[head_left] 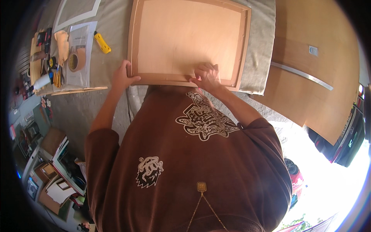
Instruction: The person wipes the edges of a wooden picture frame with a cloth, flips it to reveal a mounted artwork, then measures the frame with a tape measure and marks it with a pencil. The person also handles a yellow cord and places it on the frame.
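Observation:
A picture frame (246, 42) lies face down on the cloth-covered table in front of me, its wooden back panel (189, 36) showing. Brown tape (162, 77) runs along the panel's edges. At the near left corner my left hand (124, 75) grips the frame, fingers along its left side and thumb at the near edge. My right hand (208, 76) rests on the near edge, right of the middle. Its fingers are curled with the thumb low against the rim; whether anything is inside them is hidden.
Left on the table are a yellow utility knife (102, 43), a tape roll (76, 62) on a plastic-wrapped sheet, several hand tools (54, 69) and a white frame (62, 23). Large brown boards (309, 85) stand at the right, with a metal strip (303, 75) across them.

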`<state>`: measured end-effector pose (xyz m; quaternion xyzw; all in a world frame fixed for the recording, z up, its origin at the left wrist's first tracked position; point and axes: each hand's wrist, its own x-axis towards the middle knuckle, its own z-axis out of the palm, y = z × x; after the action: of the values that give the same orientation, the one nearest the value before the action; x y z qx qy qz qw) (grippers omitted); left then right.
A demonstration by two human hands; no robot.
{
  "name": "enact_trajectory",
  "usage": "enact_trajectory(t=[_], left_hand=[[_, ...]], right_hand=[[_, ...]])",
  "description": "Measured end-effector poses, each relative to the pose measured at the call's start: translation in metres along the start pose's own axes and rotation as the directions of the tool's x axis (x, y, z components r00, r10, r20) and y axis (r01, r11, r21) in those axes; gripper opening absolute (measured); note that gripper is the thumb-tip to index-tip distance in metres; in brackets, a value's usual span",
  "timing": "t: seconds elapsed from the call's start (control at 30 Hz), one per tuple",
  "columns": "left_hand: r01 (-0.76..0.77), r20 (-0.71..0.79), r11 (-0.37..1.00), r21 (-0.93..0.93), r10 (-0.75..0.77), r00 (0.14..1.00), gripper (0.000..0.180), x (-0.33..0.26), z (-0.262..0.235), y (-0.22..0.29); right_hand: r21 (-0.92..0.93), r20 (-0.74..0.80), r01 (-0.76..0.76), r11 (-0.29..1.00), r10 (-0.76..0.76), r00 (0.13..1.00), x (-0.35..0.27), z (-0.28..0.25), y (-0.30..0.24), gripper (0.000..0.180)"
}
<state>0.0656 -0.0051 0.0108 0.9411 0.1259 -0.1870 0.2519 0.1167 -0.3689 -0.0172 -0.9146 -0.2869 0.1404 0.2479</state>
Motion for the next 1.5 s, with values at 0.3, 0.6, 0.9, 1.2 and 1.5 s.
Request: enact_trajectory(t=[0.3, 0.6, 0.9, 1.2, 1.5], left_hand=[[0.067, 0.076, 0.974, 0.218, -0.086, 0.993, 0.067, 0.003, -0.017, 0.027], [-0.451, -0.252, 0.859, 0.241, 0.504, 0.826, 0.056, 0.157, -0.048, 0.076], [-0.341, -0.143, 0.904, 0.258, 0.384, 0.912, 0.052, 0.299, -0.046, 0.130], [-0.152, -0.071, 0.961, 0.231, 0.172, 0.982, 0.052, 0.304, -0.043, 0.149], [-0.137, -0.134, 0.955, 0.265, 0.177, 0.975, 0.054, 0.298, -0.041, 0.159]], right_hand=[[-0.070, 0.124, -0.108, 0.992, 0.116, 0.985, 0.010, -0.011, -0.009, 0.039], [0.028, -0.438, -0.300, 0.954, 0.281, 0.854, 0.148, -0.108, 0.133, 0.038], [-0.133, -0.027, -0.499, 0.856, 0.500, 0.865, 0.225, -0.146, 0.177, 0.050], [-0.083, 0.012, -0.337, 0.938, 0.339, 0.941, 0.228, -0.144, 0.194, 0.046], [-0.094, -0.080, -0.364, 0.927, 0.357, 0.930, 0.229, -0.135, 0.189, 0.053]])
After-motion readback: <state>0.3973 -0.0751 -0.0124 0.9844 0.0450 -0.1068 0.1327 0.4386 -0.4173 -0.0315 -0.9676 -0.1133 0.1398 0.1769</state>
